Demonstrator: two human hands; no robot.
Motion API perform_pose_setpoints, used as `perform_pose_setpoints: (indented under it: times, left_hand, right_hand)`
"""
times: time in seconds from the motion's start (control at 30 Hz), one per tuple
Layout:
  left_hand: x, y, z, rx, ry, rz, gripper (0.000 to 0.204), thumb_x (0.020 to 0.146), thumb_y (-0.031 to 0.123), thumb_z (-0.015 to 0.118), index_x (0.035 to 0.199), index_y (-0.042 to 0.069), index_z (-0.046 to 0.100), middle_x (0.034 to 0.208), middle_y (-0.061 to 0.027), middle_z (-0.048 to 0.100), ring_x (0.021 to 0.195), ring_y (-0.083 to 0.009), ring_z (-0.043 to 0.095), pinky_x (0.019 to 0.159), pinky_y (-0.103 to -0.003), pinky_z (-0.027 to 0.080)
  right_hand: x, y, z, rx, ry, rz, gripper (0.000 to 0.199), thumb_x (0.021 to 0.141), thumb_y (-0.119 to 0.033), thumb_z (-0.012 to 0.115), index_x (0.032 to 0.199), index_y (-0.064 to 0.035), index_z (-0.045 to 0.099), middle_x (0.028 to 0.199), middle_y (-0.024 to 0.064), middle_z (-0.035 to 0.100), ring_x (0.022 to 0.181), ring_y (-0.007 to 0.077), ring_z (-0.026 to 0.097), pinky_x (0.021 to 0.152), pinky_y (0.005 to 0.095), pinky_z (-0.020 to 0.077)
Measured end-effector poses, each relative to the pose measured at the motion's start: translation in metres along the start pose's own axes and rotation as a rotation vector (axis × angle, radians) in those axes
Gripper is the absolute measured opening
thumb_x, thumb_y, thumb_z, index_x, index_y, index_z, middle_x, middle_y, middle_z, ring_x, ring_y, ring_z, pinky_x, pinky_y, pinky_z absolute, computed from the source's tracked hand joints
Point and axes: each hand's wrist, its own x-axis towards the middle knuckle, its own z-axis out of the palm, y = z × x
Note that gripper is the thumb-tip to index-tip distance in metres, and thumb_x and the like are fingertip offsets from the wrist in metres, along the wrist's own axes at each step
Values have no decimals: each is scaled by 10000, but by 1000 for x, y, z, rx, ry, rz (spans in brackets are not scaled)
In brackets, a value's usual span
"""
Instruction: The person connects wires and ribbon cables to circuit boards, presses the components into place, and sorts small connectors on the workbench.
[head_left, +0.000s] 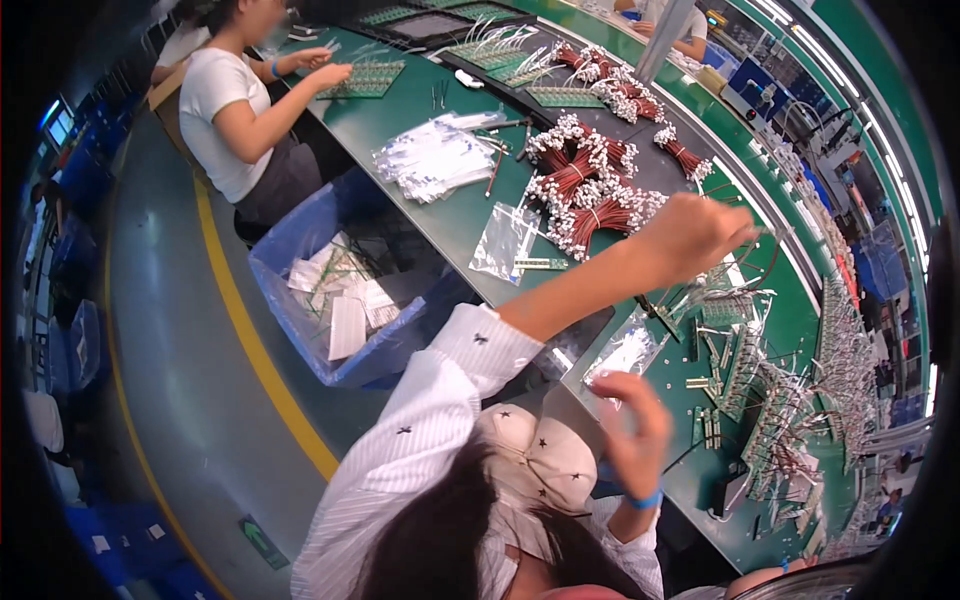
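Observation:
My left hand [700,235] reaches across the table with its fingers curled together. A thin dark red wire [774,262] shows beside its fingertips, but whether they grip it I cannot make out. My right hand [637,430], with a blue wristband, is near my body at the table edge. Its thumb and fingers are apart and slightly blurred, with nothing visible between them. Just beyond it lies a clear bag of small white parts [630,350]. Narrow green circuit boards with wires [740,370] lie in a heap right of both hands.
Bundles of red wires with white connectors [590,190] lie beyond my left forearm. Nearby are a pile of white strips [440,155] and a clear plastic bag [503,242]. A blue bin [300,340] stands left of the table. Another person [225,110] works at the far left.

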Motion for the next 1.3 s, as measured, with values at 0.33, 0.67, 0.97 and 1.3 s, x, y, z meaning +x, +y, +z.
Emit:
perform_pose_setpoints:
  times: [0.33, 0.67, 0.97, 1.3]
  left_hand:
    - [46, -52, 32, -145, -14, -117, 194, 831, 201, 490, 837, 83, 643, 650, -82, 628, 585, -237, 621, 527, -355, 485]
    - [14, -45, 31, -525, -107, -485, 295, 912, 200, 432, 876, -21, 624, 541, -14, 542, 461, -47, 445, 441, -190, 350]
    - [-15, 32, 32, -620, -307, -655, 272, 910, 199, 449, 920, -15, 616, 556, 8, 513, 493, -28, 444, 448, -173, 341]
    - [-23, 30, 40, -606, -317, -644, 271, 916, 184, 431, 924, -25, 604, 576, 2, 537, 512, -28, 451, 474, -165, 348]
  right_hand:
    - [-10, 15, 68, 311, -217, -105, 160, 712, -31, 610, 849, 29, 550, 785, 200, 562, 719, 364, 560, 611, 372, 446]
    - [-35, 10, 16, 567, -652, -231, 153, 797, -128, 567, 791, 24, 553, 751, 181, 576, 678, 327, 542, 620, 345, 441]
    - [18, 74, -74, 184, 718, 44, 278, 726, -52, 659, 973, 26, 559, 935, 99, 605, 861, 201, 599, 768, 302, 476]
    - [-6, 93, -111, 641, 383, 209, 238, 796, 2, 580, 1016, 84, 539, 969, 122, 591, 856, 169, 597, 744, 284, 501]
